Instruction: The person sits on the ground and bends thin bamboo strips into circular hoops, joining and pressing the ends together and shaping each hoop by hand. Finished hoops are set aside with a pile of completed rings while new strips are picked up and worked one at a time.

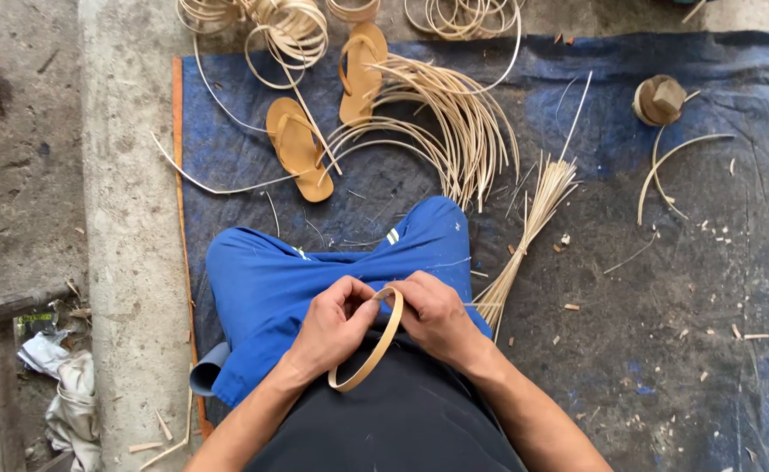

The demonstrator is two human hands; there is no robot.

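Fingers (pixel 356 298) of the left hand (pixel 332 328) were pinched on the upper end of a flat bamboo strip (pixel 376 343), bent into a loop; fingers of the right hand (pixel 437 316) were clamped on the same top bend from the other side, thumbs nearly touching. Both hands sat over the lap, w/ the strip between them. Its long axis ran diagonally: from the top at the fingertips down and toward the left wrist, the lower curled end hanging free over the dark shirt. So the strip lay below and slightly left of the fingers, and the left hand was nearer to its free end; the right hand held only the top.

Person sat cross-legged in blue trousers (pixel 262 280) on a blue tarp (pixel 682 175) on the floor. Ahead: two tan sandals (pixel 297 147), a fan of curved bamboo strips (pixel 454 122), a bundle of thin straight splints (pixel 533 223) just beside the right knee, coiled hoops (pixel 288 26) at the tarp's far edge. Shavings lay scattered to the right.
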